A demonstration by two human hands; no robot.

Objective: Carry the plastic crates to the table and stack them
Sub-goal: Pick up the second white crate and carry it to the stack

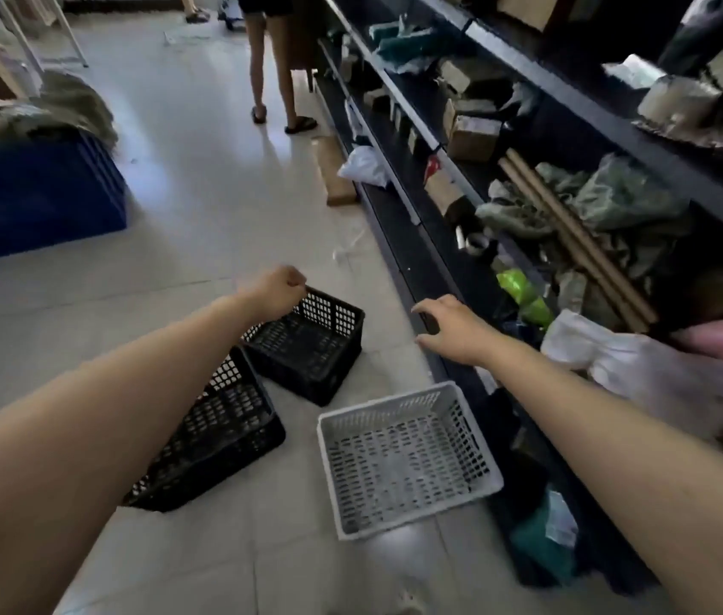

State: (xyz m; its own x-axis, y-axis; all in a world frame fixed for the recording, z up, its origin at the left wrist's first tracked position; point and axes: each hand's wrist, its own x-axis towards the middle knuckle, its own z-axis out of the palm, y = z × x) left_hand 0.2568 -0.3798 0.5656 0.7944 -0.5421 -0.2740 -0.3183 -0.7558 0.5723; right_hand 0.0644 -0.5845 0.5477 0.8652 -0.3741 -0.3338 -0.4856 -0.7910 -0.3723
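Matt perforated plastic: far black crate (311, 348), near black crate (226, 419) at seven o'clock, white crate (404, 454) at six. Floor tiles (200, 193) smooth, glossy. At two o'clock, matt cardboard tubes (573, 233) on green cloth (630, 201); shelving (413, 264) dark metal.

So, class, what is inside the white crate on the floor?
Nothing shows inside the white crate: only its bare slotted base and walls, with the pale floor glimpsed through the holes. The floor straight beneath is mostly covered by the base.

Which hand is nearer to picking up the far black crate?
Left. The left hand has curled fingers at the rim of the far black crate; whether it grips yet is unclear. The right hand hovers open by the shelf, touching no crate.
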